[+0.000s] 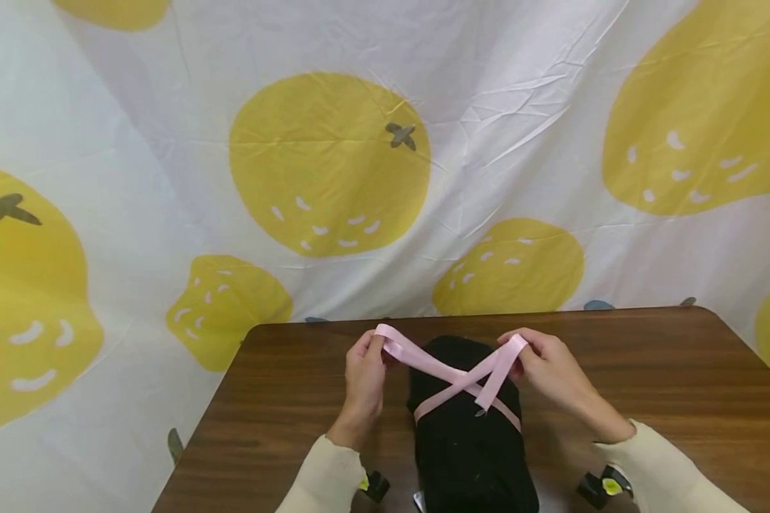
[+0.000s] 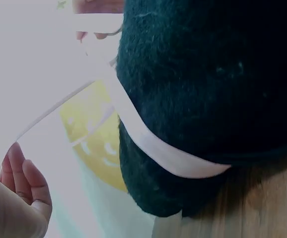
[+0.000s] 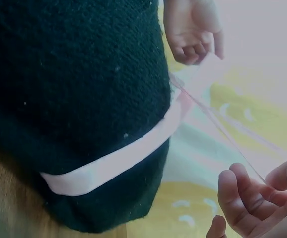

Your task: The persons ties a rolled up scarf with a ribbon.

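Observation:
A black, fuzzy cloth bundle (image 1: 471, 456) lies lengthwise on the table, with a pink ribbon (image 1: 433, 365) passed round its far part. Above the bundle the ribbon's two lengths cross. My left hand (image 1: 363, 374) pinches one length, raised to the left of the bundle. On the other side my right hand (image 1: 557, 372) pinches the second length, which folds over at the fingers and hangs down in a short tail. In the left wrist view the ribbon band (image 2: 148, 141) runs flat across the cloth. The right wrist view shows the band (image 3: 104, 171) on the other side.
The dark wood table (image 1: 654, 370) extends to both sides of the bundle. Behind it hangs a white curtain (image 1: 488, 142) with yellow fruit prints. A small pale tag (image 1: 418, 501) shows at the bundle's near left edge. Black wrist devices (image 1: 595, 490) sit by the sleeves.

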Action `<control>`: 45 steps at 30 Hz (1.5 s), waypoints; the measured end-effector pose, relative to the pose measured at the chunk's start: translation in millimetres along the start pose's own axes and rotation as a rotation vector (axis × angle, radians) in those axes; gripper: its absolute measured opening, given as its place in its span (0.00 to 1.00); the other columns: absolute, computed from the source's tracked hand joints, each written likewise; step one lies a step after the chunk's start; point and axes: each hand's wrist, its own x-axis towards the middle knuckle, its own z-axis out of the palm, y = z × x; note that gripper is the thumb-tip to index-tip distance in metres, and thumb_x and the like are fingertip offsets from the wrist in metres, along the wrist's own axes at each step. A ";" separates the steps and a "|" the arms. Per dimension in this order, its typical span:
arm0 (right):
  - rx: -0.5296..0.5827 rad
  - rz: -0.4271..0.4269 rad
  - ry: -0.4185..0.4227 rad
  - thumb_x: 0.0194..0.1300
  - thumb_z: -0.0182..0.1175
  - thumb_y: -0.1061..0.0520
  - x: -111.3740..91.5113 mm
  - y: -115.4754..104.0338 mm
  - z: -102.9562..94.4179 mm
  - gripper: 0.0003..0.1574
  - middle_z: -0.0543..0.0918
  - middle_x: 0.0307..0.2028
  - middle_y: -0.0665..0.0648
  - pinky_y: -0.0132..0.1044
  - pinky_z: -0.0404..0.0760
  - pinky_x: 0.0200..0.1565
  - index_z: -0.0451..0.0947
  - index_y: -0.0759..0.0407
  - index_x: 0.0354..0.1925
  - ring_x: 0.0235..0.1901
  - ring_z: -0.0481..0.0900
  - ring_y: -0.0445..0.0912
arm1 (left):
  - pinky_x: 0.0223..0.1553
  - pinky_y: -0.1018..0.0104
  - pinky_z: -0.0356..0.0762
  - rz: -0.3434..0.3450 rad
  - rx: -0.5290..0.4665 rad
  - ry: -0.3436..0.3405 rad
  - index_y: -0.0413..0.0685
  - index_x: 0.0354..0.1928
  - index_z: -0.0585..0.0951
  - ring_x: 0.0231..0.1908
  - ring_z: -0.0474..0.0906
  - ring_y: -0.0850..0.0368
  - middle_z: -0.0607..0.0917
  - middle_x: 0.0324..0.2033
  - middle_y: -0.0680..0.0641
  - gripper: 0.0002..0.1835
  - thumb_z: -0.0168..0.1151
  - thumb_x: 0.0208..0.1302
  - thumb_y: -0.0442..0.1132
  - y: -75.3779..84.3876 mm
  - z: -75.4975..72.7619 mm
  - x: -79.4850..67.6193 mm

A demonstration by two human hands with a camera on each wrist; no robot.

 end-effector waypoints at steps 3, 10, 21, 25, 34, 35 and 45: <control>-0.009 -0.005 0.016 0.74 0.48 0.62 -0.4 1.6 -4.3 0.14 0.81 0.23 0.56 0.34 0.77 0.28 0.81 0.65 0.44 0.24 0.79 0.48 | 0.33 0.67 0.76 -0.001 -0.013 0.005 0.38 0.31 0.79 0.25 0.73 0.62 0.76 0.23 0.52 0.14 0.47 0.74 0.33 1.2 -3.8 1.3; 0.006 0.019 0.011 0.74 0.48 0.63 -5.4 7.6 -14.1 0.15 0.82 0.24 0.57 0.35 0.78 0.29 0.81 0.66 0.46 0.23 0.79 0.45 | 0.34 0.66 0.78 -0.014 0.002 0.006 0.28 0.42 0.81 0.26 0.77 0.60 0.82 0.27 0.49 0.15 0.48 0.75 0.34 2.4 -17.9 -0.1; 0.069 0.025 -0.017 0.77 0.45 0.60 -9.9 19.5 -31.8 0.18 0.82 0.24 0.55 0.34 0.80 0.28 0.78 0.71 0.50 0.24 0.80 0.45 | 0.32 0.66 0.80 0.014 -0.008 -0.003 0.33 0.38 0.79 0.24 0.79 0.60 0.83 0.25 0.49 0.14 0.45 0.75 0.34 8.7 -38.6 2.8; 0.111 0.038 -0.051 0.79 0.45 0.58 -10.6 24.7 -36.7 0.21 0.82 0.26 0.57 0.35 0.83 0.31 0.76 0.76 0.52 0.24 0.82 0.44 | 0.34 0.64 0.81 -0.003 0.013 0.034 0.29 0.42 0.79 0.27 0.80 0.59 0.82 0.29 0.49 0.15 0.45 0.76 0.34 10.3 -48.8 2.8; 0.224 0.100 -0.094 0.79 0.42 0.62 -14.5 44.6 -48.2 0.22 0.85 0.26 0.54 0.36 0.84 0.33 0.70 0.84 0.54 0.25 0.83 0.42 | 0.41 0.59 0.84 -0.006 0.024 0.046 0.27 0.46 0.78 0.31 0.83 0.59 0.83 0.31 0.48 0.17 0.43 0.78 0.36 15.8 -69.3 1.3; 0.232 0.099 -0.101 0.79 0.42 0.62 -14.8 46.8 -49.3 0.23 0.85 0.26 0.54 0.37 0.84 0.33 0.70 0.85 0.54 0.25 0.83 0.42 | 0.41 0.58 0.84 -0.006 0.020 0.042 0.28 0.45 0.78 0.31 0.83 0.59 0.83 0.31 0.48 0.17 0.43 0.78 0.36 16.1 -71.2 1.4; 0.262 0.151 -0.118 0.80 0.41 0.60 -20.1 62.1 -59.1 0.26 0.86 0.27 0.54 0.37 0.84 0.34 0.68 0.86 0.55 0.27 0.85 0.42 | 0.38 0.65 0.84 -0.020 -0.001 0.070 0.37 0.43 0.82 0.31 0.84 0.58 0.85 0.32 0.48 0.17 0.42 0.77 0.35 17.7 -91.5 -1.4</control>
